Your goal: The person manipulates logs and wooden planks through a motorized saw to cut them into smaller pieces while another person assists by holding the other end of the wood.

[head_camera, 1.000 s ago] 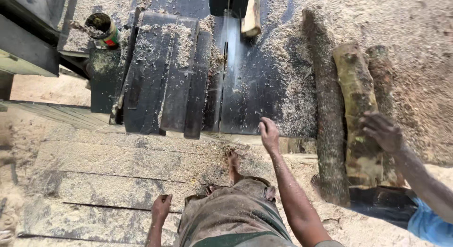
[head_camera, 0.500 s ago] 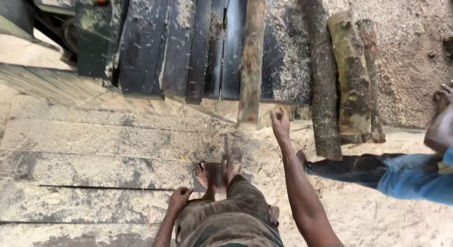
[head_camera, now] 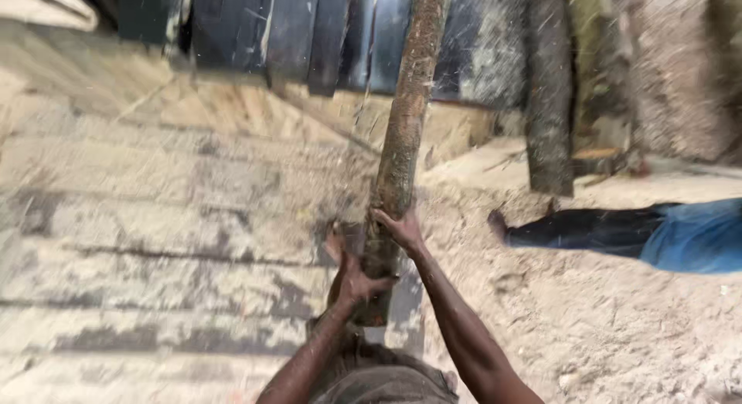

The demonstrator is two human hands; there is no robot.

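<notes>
Sawdust-caked plank floor point(head_camera: 139, 218) fills left side. Your left hand point(head_camera: 354, 279) wraps near end of bark-covered log point(head_camera: 402, 134), fingers closed round it. Log runs from near your lap up onto dark metal saw bench point(head_camera: 309, 33), over its near edge. Your right hand point(head_camera: 400, 228) clamps it slightly higher. Further right, second log point(head_camera: 550, 103) lies on sawdust, then another person's dark trouser leg point(head_camera: 587, 228), kinda blurry.

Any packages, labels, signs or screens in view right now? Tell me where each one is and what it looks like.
None in view: no package, label, sign or screen.
Log: long, brown, bark-covered, held near its end by the left hand and right hand.
Planks: pale, sawdust-covered, on the left.
Dark panels: along the top.
Second person's legs: dark and blue trousers, on the right.
</notes>
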